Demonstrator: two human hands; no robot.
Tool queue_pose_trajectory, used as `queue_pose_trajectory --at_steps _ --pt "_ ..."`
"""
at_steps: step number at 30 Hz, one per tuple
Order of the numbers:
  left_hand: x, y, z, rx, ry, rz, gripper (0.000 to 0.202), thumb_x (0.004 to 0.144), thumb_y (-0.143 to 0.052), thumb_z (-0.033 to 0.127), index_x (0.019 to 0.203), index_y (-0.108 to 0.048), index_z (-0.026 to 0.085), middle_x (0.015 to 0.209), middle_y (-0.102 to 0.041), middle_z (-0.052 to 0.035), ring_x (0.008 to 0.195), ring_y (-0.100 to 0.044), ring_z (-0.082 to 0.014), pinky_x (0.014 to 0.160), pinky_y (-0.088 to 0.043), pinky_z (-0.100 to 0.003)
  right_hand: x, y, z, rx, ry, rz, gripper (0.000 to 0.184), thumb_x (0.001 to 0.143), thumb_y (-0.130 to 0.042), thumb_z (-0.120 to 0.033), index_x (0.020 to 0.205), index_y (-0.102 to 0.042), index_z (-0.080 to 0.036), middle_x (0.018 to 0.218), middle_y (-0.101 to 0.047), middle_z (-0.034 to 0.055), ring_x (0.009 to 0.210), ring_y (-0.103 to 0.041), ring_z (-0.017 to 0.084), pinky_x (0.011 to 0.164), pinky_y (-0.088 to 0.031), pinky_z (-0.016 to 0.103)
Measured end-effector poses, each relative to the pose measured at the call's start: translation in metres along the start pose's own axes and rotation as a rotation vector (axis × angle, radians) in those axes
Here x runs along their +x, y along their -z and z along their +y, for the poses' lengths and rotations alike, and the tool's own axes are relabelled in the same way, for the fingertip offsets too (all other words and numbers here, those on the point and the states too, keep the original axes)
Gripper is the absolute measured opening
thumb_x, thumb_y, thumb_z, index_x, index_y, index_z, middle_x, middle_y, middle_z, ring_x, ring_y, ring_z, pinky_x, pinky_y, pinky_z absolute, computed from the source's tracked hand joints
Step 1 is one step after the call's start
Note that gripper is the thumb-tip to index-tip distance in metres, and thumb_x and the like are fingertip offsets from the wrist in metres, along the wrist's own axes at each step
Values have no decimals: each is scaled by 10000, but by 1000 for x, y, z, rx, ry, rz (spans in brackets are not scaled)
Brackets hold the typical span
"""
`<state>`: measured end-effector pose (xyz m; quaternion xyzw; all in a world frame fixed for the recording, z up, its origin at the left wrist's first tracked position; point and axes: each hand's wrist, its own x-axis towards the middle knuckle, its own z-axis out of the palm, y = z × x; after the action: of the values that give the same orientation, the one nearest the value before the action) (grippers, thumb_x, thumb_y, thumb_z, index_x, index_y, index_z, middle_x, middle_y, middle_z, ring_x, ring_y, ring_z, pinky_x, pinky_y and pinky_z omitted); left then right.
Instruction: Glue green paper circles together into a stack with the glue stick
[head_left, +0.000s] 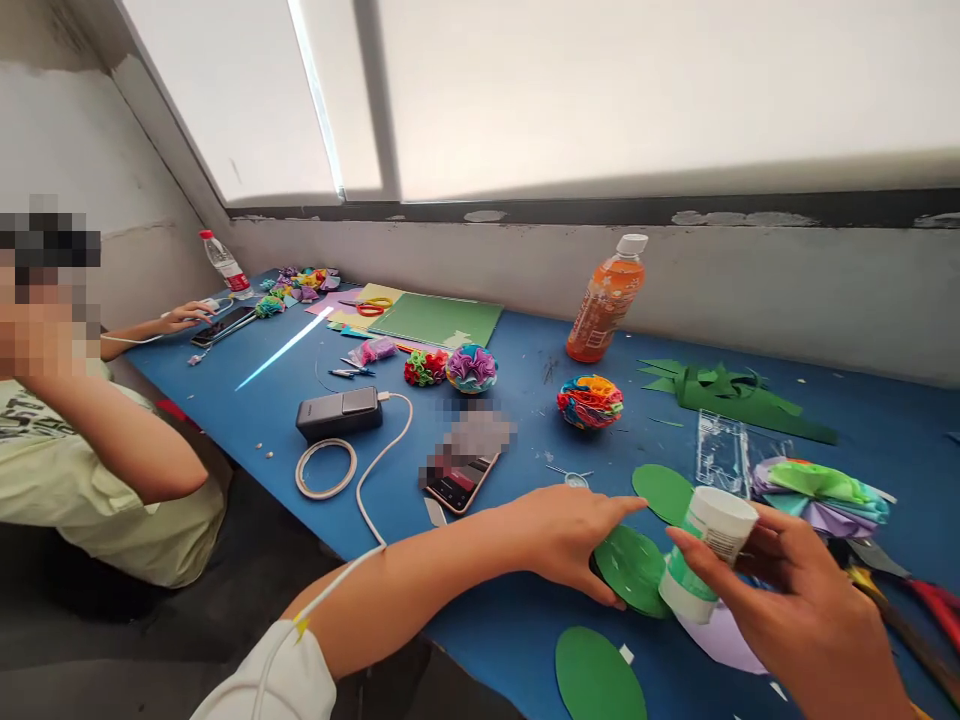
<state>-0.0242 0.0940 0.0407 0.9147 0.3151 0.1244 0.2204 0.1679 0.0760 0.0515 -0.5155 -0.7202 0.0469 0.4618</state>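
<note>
My right hand (817, 590) is closed around a white-and-green glue stick (709, 550), held tilted. Its lower end meets or nearly meets the right edge of a green paper oval (634, 568), which has shiny streaks on its face. At the left rim of that oval, my left hand (574, 535) grips it between thumb and fingers, with the index finger stretched forward. Another green paper oval (664, 492) lies just behind, and a third green oval (600, 675) lies at the table's near edge. Lilac paper (724, 638) is partly hidden beneath my right hand.
A folded-paper flower (821, 495) and red-handled scissors (934, 605) lie at right. Beyond are cut green paper (742, 395), an orange drink bottle (607, 300) and paper balls (590, 402). A phone (461, 475) and cabled power bank (340, 412) lie left, near a seated person (112, 470).
</note>
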Motion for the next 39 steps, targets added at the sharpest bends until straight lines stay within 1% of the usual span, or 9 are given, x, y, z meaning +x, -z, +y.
queue_pose_trajectory --at_steps 4,6,10,17,22,27,31,35,39 --pt "-4 -4 3 -84 8 7 929 667 -651 362 1396 -159 65 1235 -522 -175 1095 -512 -301 883 -429 -355 -12 8 -1 -124 145 -19 337 747 -614 -480 958 -554 -224 808 -680 61 626 -650 214 580 -526 327" --pt "-5 -7 4 -123 43 12 927 646 -658 331 1396 -177 75 1216 -535 -172 1070 -523 -306 872 -435 -366 -16 11 0 -21 98 18 319 766 -612 -419 996 -526 -217 880 -674 73 736 -652 221 648 -531 333" --pt "-5 -16 3 -225 123 38 968 595 -705 338 1396 -205 125 1201 -546 -150 1084 -515 -320 883 -429 -388 -18 11 -1 252 -71 -179 284 799 -575 -340 1038 -483 -217 905 -670 59 760 -649 188 606 -541 276" --pt "-6 -22 1 -320 146 55 996 580 -715 276 1409 -174 161 1247 -523 -131 1127 -495 -308 915 -414 -382 -25 11 -8 222 2 -422 292 772 -588 -313 1040 -522 -217 792 -653 12 605 -576 125 555 -488 214" --pt "-7 -20 2 -343 134 56 988 606 -708 283 1416 -156 167 1242 -538 -119 1145 -485 -297 938 -396 -381 -21 7 -5 209 -40 -350 314 784 -573 -327 1071 -517 -214 829 -642 23 666 -565 140 596 -483 232" --pt "-8 -18 3 -332 168 31 1015 616 -715 310 1425 -123 149 1270 -516 -142 1142 -490 -300 940 -390 -389 -18 12 -2 234 -17 -488 290 766 -599 -324 1033 -558 -218 811 -638 14 698 -563 155 642 -479 252" --pt "-7 -19 2 -290 160 15 1050 620 -718 322 1433 -72 168 1257 -528 -131 1125 -503 -300 917 -402 -391 -17 14 -1 216 -34 -435 304 762 -596 -331 1036 -563 -201 826 -648 27 730 -576 168 660 -482 263" --pt "-6 -19 1 -262 158 1 1068 630 -716 331 1435 -34 171 1265 -527 -127 1137 -491 -307 907 -405 -389 -15 12 -2 297 -19 -562 336 750 -611 -305 1066 -553 -206 811 -638 13 668 -557 142 620 -479 240" --pt "-6 -19 1 -266 134 -1 1103 625 -727 321 1434 8 169 1248 -543 -125 1122 -499 -310 904 -401 -403 -14 10 -1 315 -55 -434 306 754 -613 -290 1036 -539 -196 846 -635 34 736 -572 157 657 -484 257"
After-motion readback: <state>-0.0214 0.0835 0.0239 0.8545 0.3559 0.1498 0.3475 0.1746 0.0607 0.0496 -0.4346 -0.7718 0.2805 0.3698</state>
